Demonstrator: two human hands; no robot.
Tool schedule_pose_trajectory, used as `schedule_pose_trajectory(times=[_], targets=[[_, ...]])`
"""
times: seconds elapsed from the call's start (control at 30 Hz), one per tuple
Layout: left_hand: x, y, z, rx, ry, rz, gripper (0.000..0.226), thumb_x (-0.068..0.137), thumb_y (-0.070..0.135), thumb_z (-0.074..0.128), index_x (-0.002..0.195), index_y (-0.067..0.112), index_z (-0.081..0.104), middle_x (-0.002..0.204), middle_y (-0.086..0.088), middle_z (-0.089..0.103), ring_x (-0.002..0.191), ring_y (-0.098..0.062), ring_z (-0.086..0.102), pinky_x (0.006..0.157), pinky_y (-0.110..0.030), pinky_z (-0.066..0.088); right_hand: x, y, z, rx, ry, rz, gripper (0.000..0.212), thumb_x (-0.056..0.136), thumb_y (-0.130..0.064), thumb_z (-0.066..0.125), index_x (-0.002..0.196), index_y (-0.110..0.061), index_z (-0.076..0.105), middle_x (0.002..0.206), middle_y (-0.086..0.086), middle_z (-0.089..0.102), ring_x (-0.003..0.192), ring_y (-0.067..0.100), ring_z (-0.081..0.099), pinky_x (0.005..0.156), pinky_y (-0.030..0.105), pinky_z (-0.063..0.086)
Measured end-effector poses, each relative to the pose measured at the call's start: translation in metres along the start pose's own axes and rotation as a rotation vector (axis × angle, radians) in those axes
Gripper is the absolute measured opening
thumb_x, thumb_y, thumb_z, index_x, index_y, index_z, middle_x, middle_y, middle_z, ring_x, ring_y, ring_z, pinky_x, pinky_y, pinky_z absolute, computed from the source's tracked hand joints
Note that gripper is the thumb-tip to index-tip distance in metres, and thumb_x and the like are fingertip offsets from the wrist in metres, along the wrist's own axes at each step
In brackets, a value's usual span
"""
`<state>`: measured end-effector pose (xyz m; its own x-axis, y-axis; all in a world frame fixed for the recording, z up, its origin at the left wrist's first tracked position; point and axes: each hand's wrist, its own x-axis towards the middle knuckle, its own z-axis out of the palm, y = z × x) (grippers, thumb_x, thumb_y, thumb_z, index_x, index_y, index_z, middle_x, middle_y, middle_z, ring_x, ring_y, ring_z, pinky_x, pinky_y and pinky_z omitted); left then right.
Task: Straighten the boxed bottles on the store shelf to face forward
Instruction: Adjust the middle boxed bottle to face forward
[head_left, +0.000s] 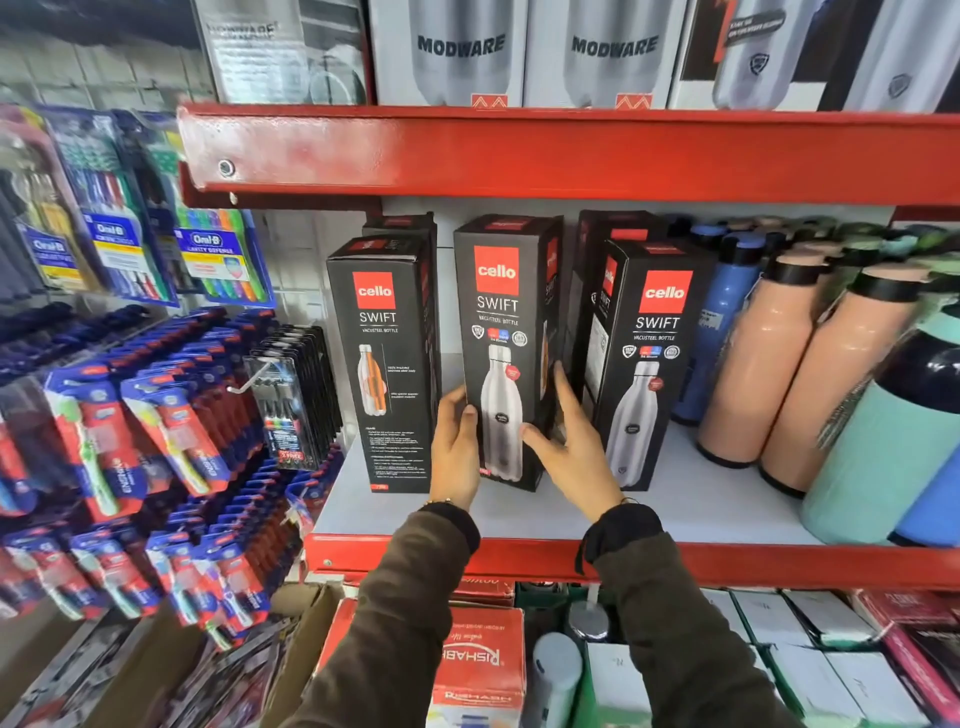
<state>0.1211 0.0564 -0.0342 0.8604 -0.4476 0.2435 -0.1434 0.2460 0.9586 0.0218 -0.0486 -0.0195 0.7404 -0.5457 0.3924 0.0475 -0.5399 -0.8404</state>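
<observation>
black cello box, the middle one on the white shelf, is clasped low between both hands: left hand wrapped on its left edge, right hand spread against its right side. left box and right box are set just beside; peach bottles are ranged further right. bare shelf is left in front.
</observation>
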Motion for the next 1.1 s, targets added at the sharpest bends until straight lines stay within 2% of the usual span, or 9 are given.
schedule_pose_trajectory(times=[0.17,0.23,0.47,0.6,0.67,0.77,0.83,0.97,1.1], targets=[[-0.002,-0.009,0.002,-0.006,0.033,0.052,0.028,0.104,0.012,0.043,0.122,0.031,0.053,0.121,0.019,0.06,0.116,0.006,0.055,0.096,-0.004,0.037,-0.001,0.002,0.001,-0.011,-0.007,-0.002,0.075,0.098,-0.013,0.055,0.156,-0.033,0.014,0.157,-0.015,0.033,0.144,0.003,0.034,0.121,0.032,0.029],[-0.003,-0.01,0.003,0.011,0.029,0.059,0.029,0.104,0.009,0.044,0.123,0.029,0.052,0.122,0.019,0.059,0.116,0.006,0.055,0.095,0.001,0.038,-0.002,0.004,0.002,-0.021,-0.007,0.005,0.073,0.098,-0.011,0.054,0.156,-0.033,0.016,0.153,-0.017,0.036,0.14,0.0,0.036,0.118,0.028,0.03],[-0.01,-0.016,0.004,0.127,0.039,0.052,0.03,0.103,0.011,0.046,0.13,0.023,0.05,0.115,0.033,0.052,0.1,0.034,0.049,0.084,0.009,0.035,-0.003,0.01,0.005,-0.061,0.01,0.061,0.07,0.1,-0.008,0.051,0.156,-0.032,0.016,0.134,-0.019,0.044,0.113,-0.008,0.045,0.091,-0.001,0.033],[-0.01,-0.016,0.005,0.134,0.062,0.064,0.032,0.103,0.012,0.047,0.133,0.02,0.052,0.119,0.023,0.058,0.109,0.015,0.056,0.087,0.006,0.039,-0.003,0.011,0.005,-0.062,0.03,0.066,0.068,0.1,-0.009,0.051,0.156,-0.03,0.018,0.143,-0.001,0.052,0.129,0.017,0.052,0.097,0.014,0.035],[-0.012,-0.015,0.004,0.141,0.07,0.078,0.031,0.102,0.012,0.047,0.132,0.021,0.053,0.118,0.023,0.059,0.108,0.019,0.056,0.088,0.003,0.041,-0.003,0.012,0.005,-0.053,0.042,0.08,0.067,0.1,-0.009,0.051,0.155,-0.03,0.02,0.144,0.007,0.053,0.128,0.026,0.055,0.097,0.019,0.037],[-0.013,-0.013,0.003,0.166,0.065,0.095,0.031,0.102,0.01,0.047,0.131,0.021,0.052,0.116,0.029,0.056,0.1,0.031,0.052,0.085,0.004,0.039,-0.005,0.011,0.007,-0.007,0.056,0.086,0.065,0.1,-0.008,0.051,0.154,-0.03,0.023,0.149,0.004,0.048,0.135,0.021,0.048,0.103,0.022,0.037],[-0.013,-0.013,0.003,0.168,0.062,0.095,0.033,0.102,0.008,0.047,0.134,0.018,0.051,0.118,0.022,0.058,0.101,0.029,0.053,0.083,0.007,0.039,-0.006,0.012,0.01,0.05,0.094,0.092,0.062,0.099,-0.008,0.053,0.152,-0.028,0.029,0.145,-0.004,0.048,0.138,0.015,0.044,0.107,0.023,0.037],[-0.017,-0.013,0.004,0.16,0.102,0.105,0.037,0.101,0.009,0.05,0.138,0.014,0.053,0.13,0.007,0.059,0.109,0.004,0.058,0.084,0.007,0.039,-0.013,0.014,0.013,0.149,0.233,0.108,0.048,0.094,-0.006,0.063,0.139,-0.017,0.051,0.126,-0.011,0.055,0.115,0.005,0.055,0.085,-0.001,0.043],[-0.024,-0.014,-0.002,0.116,0.126,0.126,0.039,0.101,0.008,0.05,0.138,0.018,0.053,0.133,0.004,0.062,0.118,0.002,0.058,0.09,0.003,0.042,-0.019,0.022,0.013,0.13,0.37,0.09,0.028,0.089,-0.005,0.068,0.112,-0.022,0.067,0.107,0.002,0.069,0.095,0.016,0.066,0.078,0.006,0.051]])
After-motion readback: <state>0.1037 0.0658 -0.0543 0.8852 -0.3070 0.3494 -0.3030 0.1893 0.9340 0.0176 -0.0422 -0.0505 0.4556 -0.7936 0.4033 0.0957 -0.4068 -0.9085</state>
